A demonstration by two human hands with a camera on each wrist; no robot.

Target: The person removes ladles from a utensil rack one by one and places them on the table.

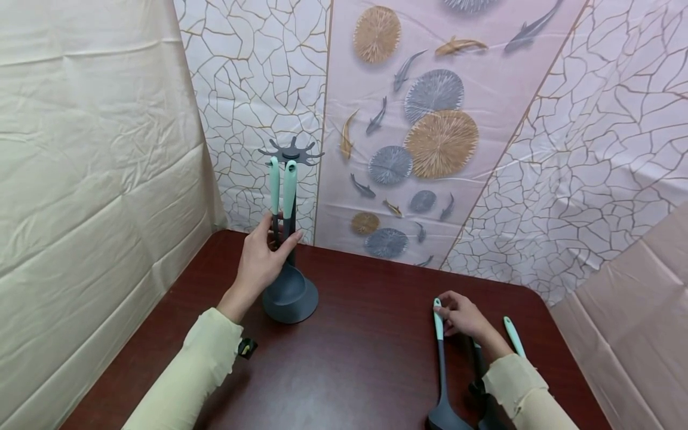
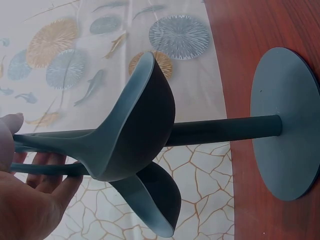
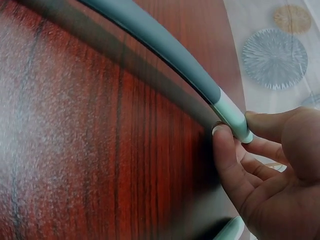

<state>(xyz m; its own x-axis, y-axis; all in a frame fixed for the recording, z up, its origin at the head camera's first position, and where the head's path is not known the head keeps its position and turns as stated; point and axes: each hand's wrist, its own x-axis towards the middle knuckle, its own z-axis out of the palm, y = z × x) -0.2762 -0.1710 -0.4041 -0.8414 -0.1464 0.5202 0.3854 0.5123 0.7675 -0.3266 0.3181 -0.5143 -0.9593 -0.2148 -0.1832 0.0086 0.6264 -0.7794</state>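
Observation:
My left hand [image 1: 263, 254] holds the dark shafts of two ladles beside the upright post of a grey utensil stand [image 1: 292, 156]. Their mint handles [image 1: 289, 188] rise to the stand's ring of hooks. In the left wrist view the larger ladle's bowl [image 2: 132, 120] overlaps the smaller ladle [image 2: 155, 197], both above the round base [image 2: 285, 125]. Over at the right, my right hand [image 1: 462, 315] pinches the mint handle end [image 3: 234, 120] of a long grey utensil [image 1: 442, 370] between thumb and fingers. The head of that utensil widens at the bottom edge of the head view, partly cut off.
Another mint-handled utensil [image 1: 514, 335] lies on the right of the dark red table [image 1: 344, 358], partly behind my right sleeve. A dark utensil [image 1: 477, 358] shows under that wrist. Patterned cloth [image 1: 398, 209] hangs behind the table, and pale cloth [image 1: 97, 209] hangs on the left.

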